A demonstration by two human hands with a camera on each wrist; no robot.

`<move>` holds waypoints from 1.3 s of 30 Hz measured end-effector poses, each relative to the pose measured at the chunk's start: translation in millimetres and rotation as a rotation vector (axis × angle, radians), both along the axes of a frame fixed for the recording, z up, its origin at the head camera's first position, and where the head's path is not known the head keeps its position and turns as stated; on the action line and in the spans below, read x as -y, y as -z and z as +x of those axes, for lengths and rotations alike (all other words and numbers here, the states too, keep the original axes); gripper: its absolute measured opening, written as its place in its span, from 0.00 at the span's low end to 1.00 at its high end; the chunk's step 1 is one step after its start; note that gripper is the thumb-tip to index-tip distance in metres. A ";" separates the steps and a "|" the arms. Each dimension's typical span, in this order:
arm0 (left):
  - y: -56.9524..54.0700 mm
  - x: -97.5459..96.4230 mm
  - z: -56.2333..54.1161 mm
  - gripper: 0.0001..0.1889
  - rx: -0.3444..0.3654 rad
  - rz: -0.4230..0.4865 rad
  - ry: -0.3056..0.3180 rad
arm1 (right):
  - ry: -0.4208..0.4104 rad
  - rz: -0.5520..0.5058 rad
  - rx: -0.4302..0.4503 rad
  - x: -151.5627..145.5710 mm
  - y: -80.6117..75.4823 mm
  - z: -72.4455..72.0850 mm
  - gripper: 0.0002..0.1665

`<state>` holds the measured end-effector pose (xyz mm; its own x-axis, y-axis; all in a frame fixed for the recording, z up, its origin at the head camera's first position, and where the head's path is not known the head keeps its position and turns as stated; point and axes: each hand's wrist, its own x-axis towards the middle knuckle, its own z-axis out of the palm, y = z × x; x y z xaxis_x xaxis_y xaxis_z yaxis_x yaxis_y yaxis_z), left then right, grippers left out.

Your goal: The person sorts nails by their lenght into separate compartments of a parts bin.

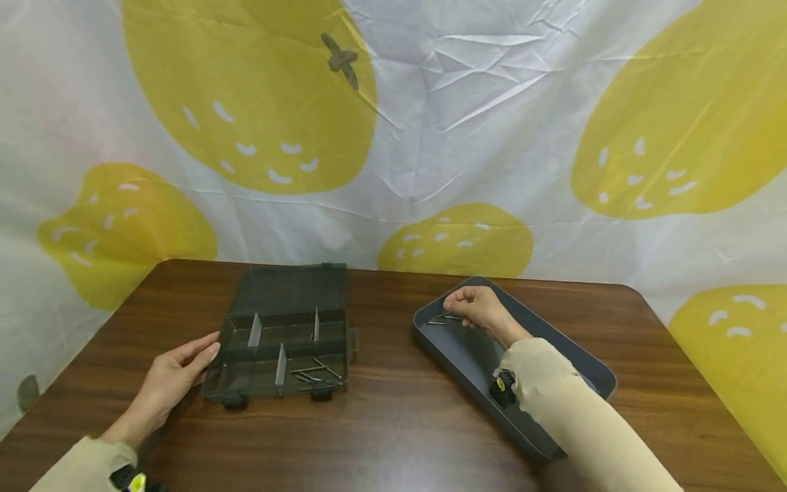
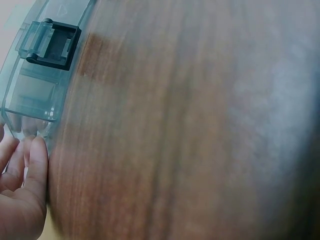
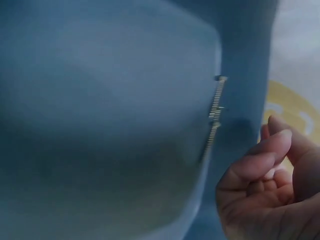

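A smoky see-through organizer box (image 1: 251, 372) lies with its lid (image 1: 295, 287) raised at the back. My left hand (image 1: 175, 376) rests against its left side, fingers fairly straight; the left wrist view shows fingertips touching the box's clear corner (image 2: 32, 92). Several screws (image 1: 316, 369) lie in the front right compartment. On the right, my right hand (image 1: 482, 311) hovers over the far end of a grey tray (image 1: 455, 362), fingers curled and tips close together. Anything between those fingertips is hidden. Below them, a few screws (image 3: 215, 115) lie in the tray.
Grey dividers (image 1: 281, 365) split the box into compartments, and black latches (image 1: 235, 402) hang at its front. Both containers stand on a brown wooden table (image 1: 381, 424). Behind it hangs a white cloth (image 1: 430, 137) with yellow fruit prints.
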<state>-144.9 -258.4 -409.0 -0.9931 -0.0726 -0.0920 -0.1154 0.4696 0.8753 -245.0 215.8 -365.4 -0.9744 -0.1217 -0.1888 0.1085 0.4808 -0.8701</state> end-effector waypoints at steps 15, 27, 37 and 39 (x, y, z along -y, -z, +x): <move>-0.2 -1.8 -0.4 0.35 -0.003 -0.014 0.007 | -0.043 0.023 -0.100 -1.9 28.6 4.7 0.06; -0.3 -0.3 -1.4 0.35 0.000 -0.018 0.006 | -0.037 0.122 -0.106 3.3 29.0 1.7 0.05; -0.3 -0.1 -0.5 0.35 0.016 -0.021 0.001 | -0.039 0.181 -0.124 5.3 32.4 2.0 0.03; -0.3 0.0 -0.4 0.35 0.018 -0.023 0.002 | -0.040 0.192 -0.129 5.7 32.3 2.3 0.02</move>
<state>-145.3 -258.4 -408.7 -0.9914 -0.0734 -0.1082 -0.1303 0.4899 0.8620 -242.7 210.2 -397.7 -0.9871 -0.1348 -0.0869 -0.0199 0.6405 -0.7677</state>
